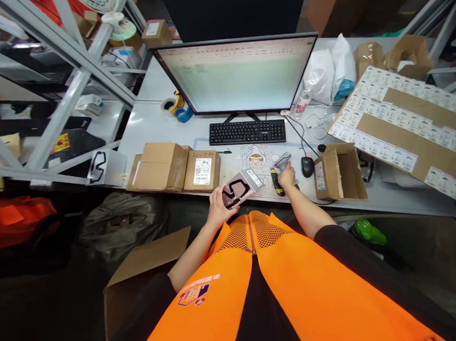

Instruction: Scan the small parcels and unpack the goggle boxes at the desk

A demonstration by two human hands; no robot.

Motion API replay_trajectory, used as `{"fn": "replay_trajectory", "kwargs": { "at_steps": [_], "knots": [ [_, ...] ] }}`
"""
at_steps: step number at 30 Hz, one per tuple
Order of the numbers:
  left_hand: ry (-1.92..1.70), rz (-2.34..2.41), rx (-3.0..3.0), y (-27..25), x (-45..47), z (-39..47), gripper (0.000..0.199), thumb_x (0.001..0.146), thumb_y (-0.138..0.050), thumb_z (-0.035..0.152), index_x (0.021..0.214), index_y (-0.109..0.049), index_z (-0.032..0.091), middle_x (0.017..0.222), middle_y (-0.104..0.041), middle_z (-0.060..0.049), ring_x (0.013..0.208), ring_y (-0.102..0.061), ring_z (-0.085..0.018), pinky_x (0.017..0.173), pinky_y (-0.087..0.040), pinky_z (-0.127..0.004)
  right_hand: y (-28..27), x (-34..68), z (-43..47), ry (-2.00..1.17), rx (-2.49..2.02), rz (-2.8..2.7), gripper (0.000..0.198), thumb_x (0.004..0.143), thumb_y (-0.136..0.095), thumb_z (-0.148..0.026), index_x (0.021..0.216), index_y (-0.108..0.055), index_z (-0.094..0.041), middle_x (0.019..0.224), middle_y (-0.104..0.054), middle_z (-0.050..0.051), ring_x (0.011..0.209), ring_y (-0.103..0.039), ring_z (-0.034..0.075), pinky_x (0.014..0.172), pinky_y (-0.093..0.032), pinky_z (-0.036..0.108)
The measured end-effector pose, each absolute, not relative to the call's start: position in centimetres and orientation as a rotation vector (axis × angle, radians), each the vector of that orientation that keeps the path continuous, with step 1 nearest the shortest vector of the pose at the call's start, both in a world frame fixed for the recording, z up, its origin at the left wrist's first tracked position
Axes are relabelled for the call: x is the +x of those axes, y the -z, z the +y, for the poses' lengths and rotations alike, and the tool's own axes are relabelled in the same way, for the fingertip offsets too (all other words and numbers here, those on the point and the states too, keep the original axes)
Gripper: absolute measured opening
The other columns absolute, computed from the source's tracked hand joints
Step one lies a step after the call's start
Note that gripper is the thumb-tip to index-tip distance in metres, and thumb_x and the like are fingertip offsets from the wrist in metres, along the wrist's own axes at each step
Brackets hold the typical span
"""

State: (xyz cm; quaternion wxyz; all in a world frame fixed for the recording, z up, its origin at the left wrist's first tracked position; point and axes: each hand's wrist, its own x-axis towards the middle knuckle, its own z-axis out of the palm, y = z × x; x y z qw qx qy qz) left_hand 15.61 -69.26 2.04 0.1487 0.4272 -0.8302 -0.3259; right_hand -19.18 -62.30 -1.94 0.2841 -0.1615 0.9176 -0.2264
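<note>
My left hand (217, 210) is closed on the edge of a flat grey-pink product box (241, 188), which has a black looped shape and white lettering on its face. The box is tilted over the front edge of the desk, its white label end pointing away from me. My right hand (287, 177) is wrapped around a grey barcode scanner (282, 160) on the desk mat. Right beside that hand lies a yellow-and-black tool (277, 183), partly covered, its kind unclear. A black mouse (307, 166) is just to the right.
A monitor (241, 77) stands behind a black keyboard (247, 132). Cardboard boxes (156, 167) are at the left front; an open carton (338, 174) stands at the right, near a label-covered cardboard sheet (407, 128). Tape rolls (184, 114) and a bottle (302, 103) flank the monitor.
</note>
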Motion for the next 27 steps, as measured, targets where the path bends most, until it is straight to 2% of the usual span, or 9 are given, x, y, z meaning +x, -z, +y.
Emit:
{"fn": "replay_trajectory", "kwargs": {
  "at_steps": [2,5,8,12,16,20,23,25,27],
  "knots": [
    [0.939,-2.393,1.256,-1.9,15.9,-69.0,0.107,0.075,-0.094,0.031,0.168,-0.041,0.023,0.166,-0.052,-0.019,0.156,-0.048,-0.043,0.134,-0.04,-0.062,1.1,-19.6,-61.9,0.657,-0.442,2.403,0.069,0.1,-0.066,-0.026,0.161,-0.048,-0.001,0.149,-0.063,0.031,0.139,-0.06,0.039,0.118,-0.049,0.049],
    [0.958,-2.426,1.252,-2.0,16.0,-69.1,0.107,0.073,-0.093,0.027,0.167,-0.043,0.023,0.166,-0.053,-0.018,0.155,-0.048,-0.043,0.134,-0.04,-0.062,-1.4,-21.5,-60.7,0.672,-0.468,2.183,0.039,0.098,-0.071,-0.039,0.124,-0.072,-0.009,0.099,-0.077,0.017,0.091,-0.072,0.028,0.082,-0.06,0.038],
    [0.982,-2.456,1.222,-2.2,15.8,-69.6,0.105,0.072,-0.092,0.025,0.166,-0.045,0.022,0.165,-0.054,-0.018,0.155,-0.049,-0.043,0.134,-0.041,-0.062,-4.6,-23.9,-59.3,0.679,-0.565,1.704,0.028,0.09,-0.08,-0.042,0.092,-0.074,-0.014,0.064,-0.065,0.004,0.054,-0.057,0.018,0.055,-0.05,0.03],
    [1.007,-2.501,1.173,-2.5,15.3,-70.3,0.102,0.073,-0.09,0.022,0.166,-0.047,0.022,0.164,-0.055,-0.017,0.153,-0.05,-0.042,0.133,-0.044,-0.062,-6.9,-24.9,-58.6,0.732,-0.633,1.34,0.038,0.081,-0.087,-0.051,0.082,-0.069,-0.018,0.054,-0.06,0.0,0.044,-0.048,0.014,0.047,-0.044,0.029],
    [1.031,-2.507,1.16,-2.7,15.5,-70.8,0.103,0.073,-0.091,0.024,0.166,-0.048,0.022,0.163,-0.057,-0.017,0.153,-0.051,-0.043,0.13,-0.047,-0.062,-5.3,-23.6,-59.5,0.794,-0.545,1.549,0.039,0.078,-0.088,-0.05,0.083,-0.063,-0.021,0.058,-0.06,-0.002,0.047,-0.05,0.014,0.047,-0.045,0.028],
    [1.028,-2.474,1.164,-3.4,17.6,-70.8,0.103,0.074,-0.091,0.026,0.167,-0.047,0.023,0.164,-0.056,-0.019,0.154,-0.051,-0.043,0.13,-0.047,-0.062,-1.5,-22.3,-60.9,0.769,-0.567,2.019,0.032,0.088,-0.078,-0.048,0.1,-0.066,-0.02,0.067,-0.064,0.0,0.061,-0.062,0.021,0.059,-0.052,0.031],
    [0.996,-2.439,1.158,-5.0,21.0,-70.6,0.102,0.077,-0.09,0.029,0.168,-0.046,0.024,0.164,-0.057,-0.019,0.153,-0.054,-0.042,0.131,-0.047,-0.062,1.6,-21.6,-61.6,0.717,-0.621,2.357,0.05,0.091,-0.071,-0.048,0.128,-0.068,-0.014,0.103,-0.078,0.015,0.101,-0.076,0.033,0.087,-0.06,0.039],
    [0.947,-2.41,1.173,-6.9,23.9,-70.7,0.099,0.08,-0.089,0.036,0.168,-0.046,0.024,0.164,-0.058,-0.02,0.152,-0.056,-0.042,0.13,-0.048,-0.061,3.3,-21.1,-61.8,0.695,-0.613,2.495,0.068,0.092,-0.065,-0.042,0.149,-0.059,-0.006,0.132,-0.074,0.027,0.128,-0.071,0.04,0.105,-0.057,0.046],
    [0.866,-2.352,1.249,-9.4,27.0,-71.5,0.099,0.083,-0.089,0.045,0.169,-0.045,0.025,0.165,-0.056,-0.02,0.152,-0.056,-0.041,0.13,-0.049,-0.06,4.7,-20.5,-61.9,0.678,-0.59,2.553,0.082,0.09,-0.06,-0.035,0.161,-0.047,0.002,0.149,-0.065,0.035,0.143,-0.062,0.044,0.116,-0.052,0.051]
  ]
}}
